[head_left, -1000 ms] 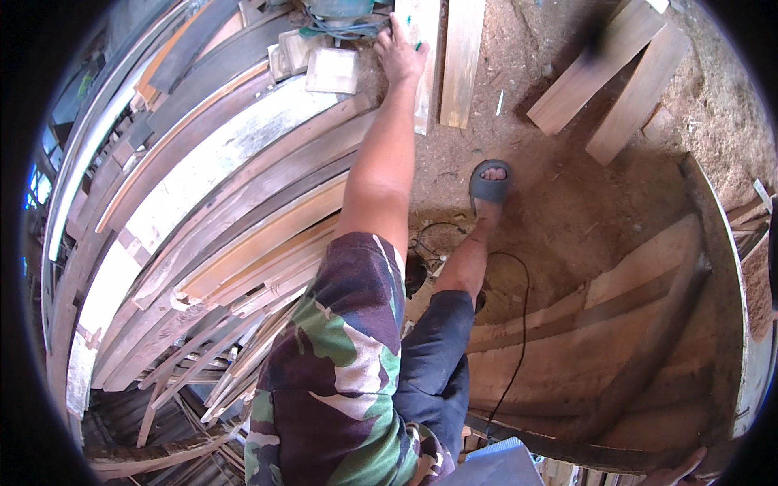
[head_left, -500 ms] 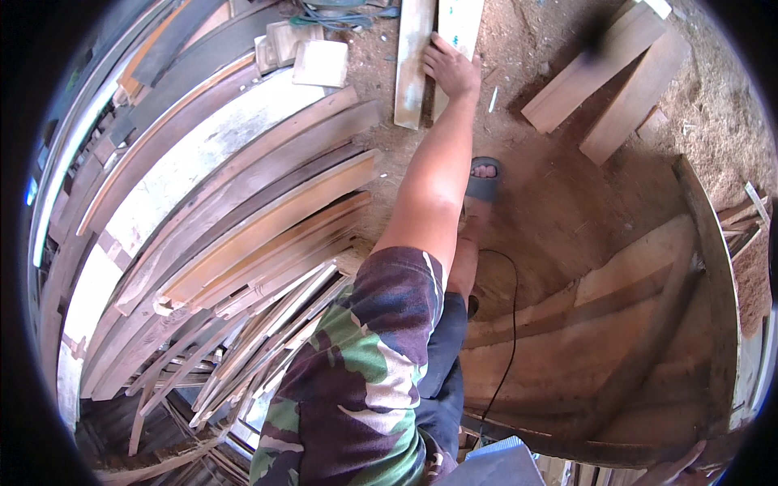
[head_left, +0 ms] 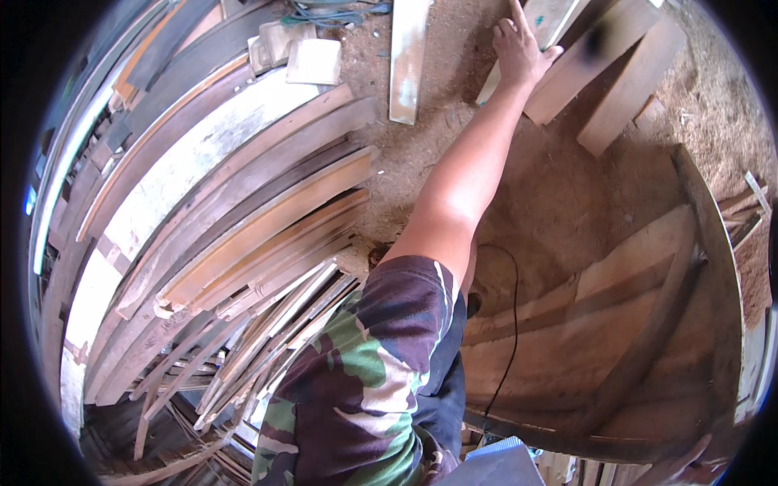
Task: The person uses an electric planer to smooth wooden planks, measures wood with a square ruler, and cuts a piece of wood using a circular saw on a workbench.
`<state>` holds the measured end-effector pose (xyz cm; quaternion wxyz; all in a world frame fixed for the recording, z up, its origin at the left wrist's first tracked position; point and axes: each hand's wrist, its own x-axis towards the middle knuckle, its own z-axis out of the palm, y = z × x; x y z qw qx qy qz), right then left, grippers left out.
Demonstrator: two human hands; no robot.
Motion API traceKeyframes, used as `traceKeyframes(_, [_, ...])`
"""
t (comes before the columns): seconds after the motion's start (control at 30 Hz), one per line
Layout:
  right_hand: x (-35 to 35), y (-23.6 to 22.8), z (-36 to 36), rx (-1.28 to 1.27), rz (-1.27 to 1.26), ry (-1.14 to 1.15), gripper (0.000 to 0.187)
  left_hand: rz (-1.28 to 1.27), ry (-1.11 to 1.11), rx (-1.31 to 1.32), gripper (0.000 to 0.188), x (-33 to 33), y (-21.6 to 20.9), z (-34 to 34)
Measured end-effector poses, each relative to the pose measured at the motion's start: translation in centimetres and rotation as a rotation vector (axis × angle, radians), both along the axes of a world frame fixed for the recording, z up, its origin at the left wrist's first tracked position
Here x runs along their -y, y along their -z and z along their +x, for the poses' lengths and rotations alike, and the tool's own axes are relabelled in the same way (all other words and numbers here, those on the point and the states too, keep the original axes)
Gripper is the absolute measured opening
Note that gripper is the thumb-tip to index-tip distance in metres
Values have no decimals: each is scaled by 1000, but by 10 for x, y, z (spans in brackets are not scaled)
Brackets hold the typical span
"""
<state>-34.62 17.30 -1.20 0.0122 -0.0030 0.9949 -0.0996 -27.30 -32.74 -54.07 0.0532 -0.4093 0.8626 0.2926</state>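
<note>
My left hand (head_left: 521,53) reaches far forward over a pale plank (head_left: 551,20), thumb at its right edge and some fingers bent at its left side. The index finger points away from me. The plank slants beside a brown board (head_left: 596,61), and its far end is cut off by the picture's top edge. A second pale plank (head_left: 408,65) lies to the left on the sandy ground. At the lower right rim, my right hand (head_left: 689,471) shows dim and blurred near the edge of a large wooden panel (head_left: 632,324); its fingers cannot be made out.
Stacked long boards (head_left: 243,227) fill the left side, with thin strips (head_left: 267,348) below them. Square wood blocks (head_left: 314,62) sit near a bundle of blue-green cord (head_left: 332,12). A black cable (head_left: 515,316) runs over the panel. Another brown board (head_left: 632,89) lies at the upper right.
My left hand has moved right, and the pale plank under it has shifted and turned with it, toward the brown boards. The other pale plank stays behind. My sandalled foot is now hidden.
</note>
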Motion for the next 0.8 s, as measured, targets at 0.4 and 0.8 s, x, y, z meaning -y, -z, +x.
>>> traceKeyframes(0.4, [111, -5, -13, 2, 89, 60, 81, 248, 378, 366, 77, -21, -98, 181])
traceKeyframes(0.8, [68, 1, -15, -452, -578, 122, 55, 57, 588, -795, 62, -285, -516, -82])
